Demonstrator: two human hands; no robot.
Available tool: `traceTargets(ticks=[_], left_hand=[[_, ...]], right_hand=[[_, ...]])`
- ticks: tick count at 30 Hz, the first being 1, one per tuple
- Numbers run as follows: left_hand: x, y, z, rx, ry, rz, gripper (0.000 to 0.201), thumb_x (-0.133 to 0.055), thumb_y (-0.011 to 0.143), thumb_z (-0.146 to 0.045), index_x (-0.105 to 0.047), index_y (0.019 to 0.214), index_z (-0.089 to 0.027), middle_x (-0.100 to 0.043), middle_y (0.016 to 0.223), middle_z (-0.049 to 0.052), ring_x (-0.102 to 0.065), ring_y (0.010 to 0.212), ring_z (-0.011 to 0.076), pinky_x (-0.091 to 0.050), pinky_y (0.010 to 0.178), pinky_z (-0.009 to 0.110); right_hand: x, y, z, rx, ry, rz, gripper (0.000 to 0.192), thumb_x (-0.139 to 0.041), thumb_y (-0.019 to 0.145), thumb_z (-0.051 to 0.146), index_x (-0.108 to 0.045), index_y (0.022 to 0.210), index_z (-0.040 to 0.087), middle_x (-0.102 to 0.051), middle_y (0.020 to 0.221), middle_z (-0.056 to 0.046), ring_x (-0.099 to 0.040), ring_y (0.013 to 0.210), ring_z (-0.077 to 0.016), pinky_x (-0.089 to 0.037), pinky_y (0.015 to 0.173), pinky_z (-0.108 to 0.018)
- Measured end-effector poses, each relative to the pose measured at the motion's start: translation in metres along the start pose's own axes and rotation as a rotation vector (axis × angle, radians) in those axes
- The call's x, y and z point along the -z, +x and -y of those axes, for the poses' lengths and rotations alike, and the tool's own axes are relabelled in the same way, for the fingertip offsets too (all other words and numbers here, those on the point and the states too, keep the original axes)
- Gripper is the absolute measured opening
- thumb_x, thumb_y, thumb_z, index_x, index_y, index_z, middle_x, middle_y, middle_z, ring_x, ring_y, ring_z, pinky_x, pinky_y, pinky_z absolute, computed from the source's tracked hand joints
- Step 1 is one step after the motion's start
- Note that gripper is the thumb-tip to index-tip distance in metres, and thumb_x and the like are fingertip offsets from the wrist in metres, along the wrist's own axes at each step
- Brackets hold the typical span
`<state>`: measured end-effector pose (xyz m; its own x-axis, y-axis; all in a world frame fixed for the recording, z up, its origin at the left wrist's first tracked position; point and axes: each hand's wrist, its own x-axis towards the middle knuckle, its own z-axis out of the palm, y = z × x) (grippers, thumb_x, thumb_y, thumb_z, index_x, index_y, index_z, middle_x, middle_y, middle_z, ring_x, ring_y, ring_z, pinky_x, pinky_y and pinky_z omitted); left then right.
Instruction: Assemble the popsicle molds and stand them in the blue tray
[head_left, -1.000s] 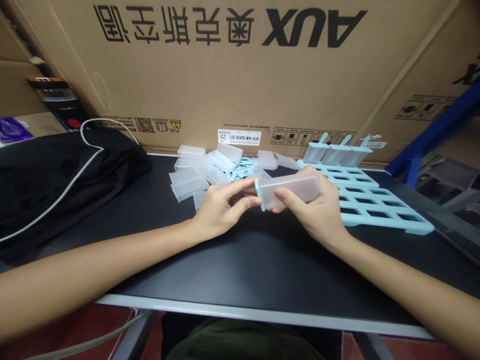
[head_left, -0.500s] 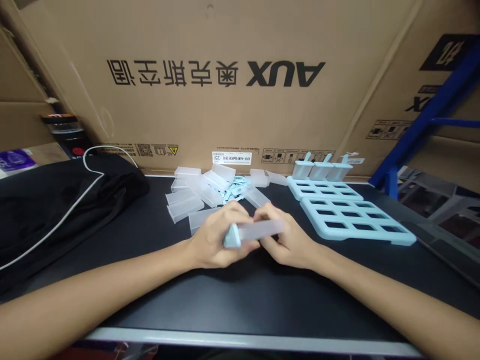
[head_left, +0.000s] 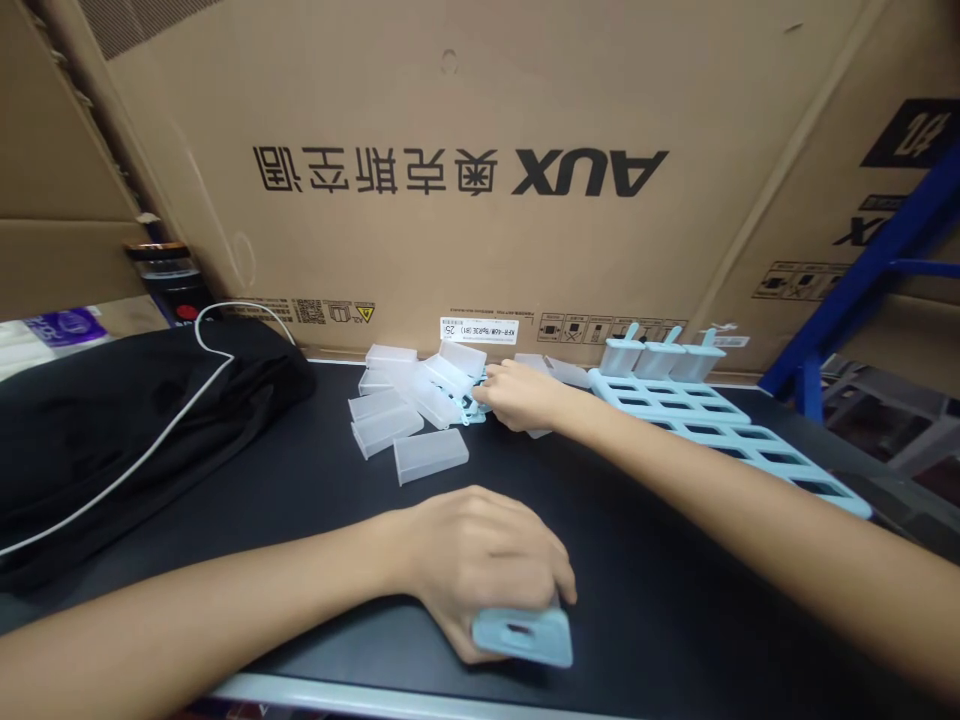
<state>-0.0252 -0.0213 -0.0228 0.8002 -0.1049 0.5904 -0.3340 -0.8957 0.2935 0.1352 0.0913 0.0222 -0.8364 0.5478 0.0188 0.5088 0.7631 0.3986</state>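
Observation:
Near the table's front edge, my left hand [head_left: 495, 560] is closed around an ice pop mold whose light-blue slotted cap [head_left: 523, 637] faces me; the mold's body is mostly hidden by my fingers. Farther back, my right hand [head_left: 521, 394] has its fingers bent together at the pile of light-blue plastic sticks [head_left: 471, 409]. What its fingertips grip, if anything, is hidden. Several clear, frosted mold sleeves [head_left: 431, 457] lie loosely left of the pile, and a few more are partly behind my right hand.
On the right, two light-blue mold racks [head_left: 765, 435] lie partly under my right forearm. Three capped molds [head_left: 661, 358] stand upright in the rear one. Black cloth [head_left: 150, 430] with a white cable [head_left: 176, 398] covers the left side. Large cardboard boxes [head_left: 420, 250] wall off the back.
My hands have come apart. The left brought the capped mold closer to the front edge and turned its cap toward me; the right let go and reached back to the stick pile.

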Motion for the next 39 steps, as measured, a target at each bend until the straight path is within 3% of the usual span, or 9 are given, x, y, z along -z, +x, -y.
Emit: traceTargets(ticks=[4, 7, 11, 14, 17, 21, 25, 33, 39], left_hand=[[0.000, 0.000, 0.002, 0.200, -0.109, -0.291, 0.039, -0.071, 0.073, -0.025, -0.035, 0.087, -0.024, -0.067, 0.083, 0.005, -0.065, 0.068, 0.0161, -0.052, 0.059, 0.028], [0.002, 0.003, 0.002, 0.479, -0.255, -0.419, 0.039, -0.073, 0.079, -0.026, -0.041, 0.101, -0.022, -0.065, 0.086, 0.005, -0.061, 0.067, 0.0126, -0.050, 0.058, 0.024], [0.007, 0.006, 0.005, 0.663, -0.552, -0.486, 0.026, -0.069, 0.086, -0.029, -0.053, 0.102, -0.016, -0.070, 0.095, 0.010, -0.069, 0.087, 0.0168, -0.056, 0.079, 0.031], [0.009, 0.008, 0.010, 0.740, -0.702, -0.514, 0.026, -0.073, 0.083, -0.026, -0.058, 0.099, -0.014, -0.074, 0.102, 0.014, -0.072, 0.095, 0.0214, -0.058, 0.085, 0.037], [0.008, 0.008, 0.013, 0.798, -0.721, -0.506, 0.027, -0.076, 0.079, -0.023, -0.062, 0.099, -0.012, -0.074, 0.108, 0.016, -0.073, 0.099, 0.0233, -0.059, 0.088, 0.039], [0.008, 0.007, 0.014, 0.818, -0.697, -0.509, 0.026, -0.076, 0.078, -0.020, -0.062, 0.099, -0.012, -0.074, 0.112, 0.015, -0.072, 0.104, 0.0236, -0.060, 0.089, 0.039], [0.008, 0.006, 0.013, 0.806, -0.621, -0.487, 0.026, -0.076, 0.078, -0.020, -0.064, 0.100, -0.012, -0.074, 0.112, 0.014, -0.071, 0.104, 0.0229, -0.059, 0.092, 0.038], [0.007, 0.004, 0.016, 0.786, -0.612, -0.484, 0.028, -0.075, 0.079, -0.019, -0.065, 0.104, -0.011, -0.074, 0.112, 0.014, -0.071, 0.106, 0.0230, -0.057, 0.096, 0.039], [0.006, 0.003, 0.018, 0.760, -0.476, -0.445, 0.025, -0.073, 0.081, -0.021, -0.071, 0.105, -0.013, -0.075, 0.108, 0.010, -0.071, 0.102, 0.0213, -0.056, 0.098, 0.038]], right_hand=[[-0.002, 0.003, -0.005, -0.022, 0.036, 0.002, 0.023, -0.054, 0.071, 0.001, -0.063, 0.085, 0.017, -0.066, 0.080, -0.010, -0.059, 0.079, -0.0222, -0.037, 0.063, -0.032], [0.015, -0.004, -0.017, -0.065, 0.188, -0.084, 0.019, -0.052, 0.076, 0.005, -0.065, 0.082, 0.017, -0.067, 0.082, -0.008, -0.059, 0.073, -0.0180, -0.040, 0.063, -0.030], [0.077, -0.022, -0.034, -0.100, 0.587, -0.346, 0.006, -0.066, 0.079, 0.019, -0.071, 0.081, 0.017, -0.070, 0.073, -0.001, -0.062, 0.066, -0.0127, -0.048, 0.064, -0.029], [0.132, -0.040, -0.033, -0.180, 0.869, -0.435, 0.021, -0.073, 0.073, 0.036, -0.072, 0.076, 0.015, -0.072, 0.077, 0.001, -0.067, 0.074, -0.0131, -0.051, 0.064, -0.028], [0.163, -0.054, -0.021, -0.292, 0.966, -0.439, 0.038, -0.059, 0.080, 0.047, -0.070, 0.073, 0.012, -0.073, 0.080, 0.005, -0.069, 0.079, -0.0129, -0.047, 0.062, -0.027], [0.150, -0.057, -0.006, -0.132, 0.982, -0.293, 0.023, -0.080, 0.066, 0.035, -0.073, 0.075, 0.015, -0.072, 0.072, 0.003, -0.068, 0.066, -0.0108, -0.052, 0.054, -0.019], [0.125, -0.054, 0.001, -0.108, 1.132, -0.286, 0.021, -0.089, 0.058, 0.025, -0.073, 0.069, 0.019, -0.071, 0.071, 0.000, -0.068, 0.066, -0.0153, -0.060, 0.057, -0.026], [0.126, -0.062, 0.004, -0.147, 1.077, -0.343, 0.017, -0.085, 0.063, 0.028, -0.072, 0.070, 0.019, -0.069, 0.071, 0.001, -0.067, 0.067, -0.0141, -0.056, 0.057, -0.027], [0.093, -0.057, 0.018, 0.048, 0.976, -0.119, 0.008, -0.071, 0.077, 0.022, -0.069, 0.070, 0.018, -0.066, 0.066, 0.002, -0.060, 0.061, -0.0094, -0.051, 0.059, -0.023]])
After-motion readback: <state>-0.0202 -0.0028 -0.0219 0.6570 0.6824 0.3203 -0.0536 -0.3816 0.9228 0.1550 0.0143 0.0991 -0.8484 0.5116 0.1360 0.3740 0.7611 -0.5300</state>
